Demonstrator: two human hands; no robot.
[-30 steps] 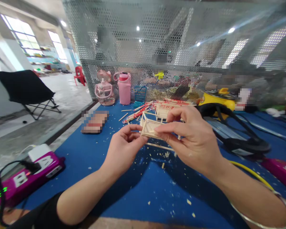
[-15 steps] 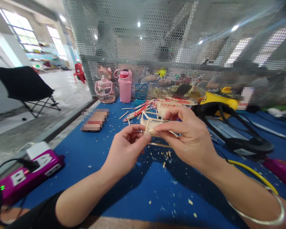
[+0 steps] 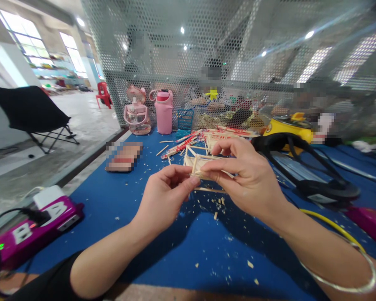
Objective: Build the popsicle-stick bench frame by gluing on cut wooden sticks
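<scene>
A small frame model made of thin wooden sticks (image 3: 194,164) stands over the blue tabletop, between my two hands. My left hand (image 3: 167,194) pinches the near left corner of this stick model with thumb and forefinger. My right hand (image 3: 246,173) grips its near side, thumb and forefinger pressed together close to the left fingertips. Whether a separate small piece sits between the right fingertips is too small to tell. The right hand hides part of the model's right side. Behind it lies a pile of loose wooden sticks (image 3: 188,142), some in red-printed wrapping.
A phone (image 3: 124,157) lies to the left, a purple power strip (image 3: 40,221) nearer me. Pink bottles (image 3: 164,112) and a blue basket (image 3: 185,120) stand before the perforated screen (image 3: 163,54). Black headgear (image 3: 319,190) and a yellow pot (image 3: 288,130) are at right. Wood scraps dot the blue surface.
Both hands keep their pinch on the stick model, with only a very slight shift of the fingers. The whole view has moved a little.
</scene>
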